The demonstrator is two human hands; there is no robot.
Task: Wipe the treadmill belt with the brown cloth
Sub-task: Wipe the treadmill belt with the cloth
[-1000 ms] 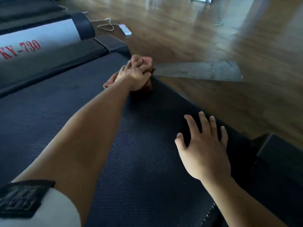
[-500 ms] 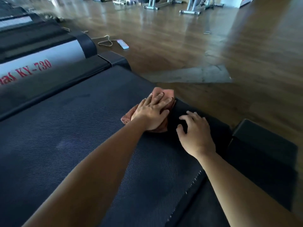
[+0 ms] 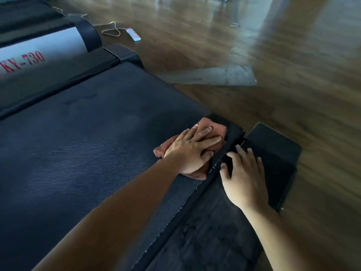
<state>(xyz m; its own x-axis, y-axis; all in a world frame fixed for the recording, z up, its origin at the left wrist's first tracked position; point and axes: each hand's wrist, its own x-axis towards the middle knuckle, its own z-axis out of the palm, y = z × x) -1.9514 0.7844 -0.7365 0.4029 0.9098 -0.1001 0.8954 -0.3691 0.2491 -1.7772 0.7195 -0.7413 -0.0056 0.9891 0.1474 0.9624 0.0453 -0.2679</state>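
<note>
The dark textured treadmill belt (image 3: 88, 145) fills the left and centre of the view. A crumpled brown cloth (image 3: 213, 130) lies at the belt's right edge, near the rear corner. My left hand (image 3: 193, 151) presses flat on the cloth with fingers spread, covering most of it. My right hand (image 3: 244, 175) rests palm down on the black side rail (image 3: 205, 231) just right of the cloth, fingers apart and holding nothing.
A black end cap (image 3: 273, 145) sits at the treadmill's rear right corner. A second treadmill with a silver panel marked KY-730 (image 3: 39, 55) stands at the upper left. Wooden floor (image 3: 293, 75) lies to the right, with a white power strip (image 3: 133, 34) and a cord.
My left hand has dragged the cloth along the belt's right edge from the far end toward me. My right hand has shifted from the belt onto the side rail.
</note>
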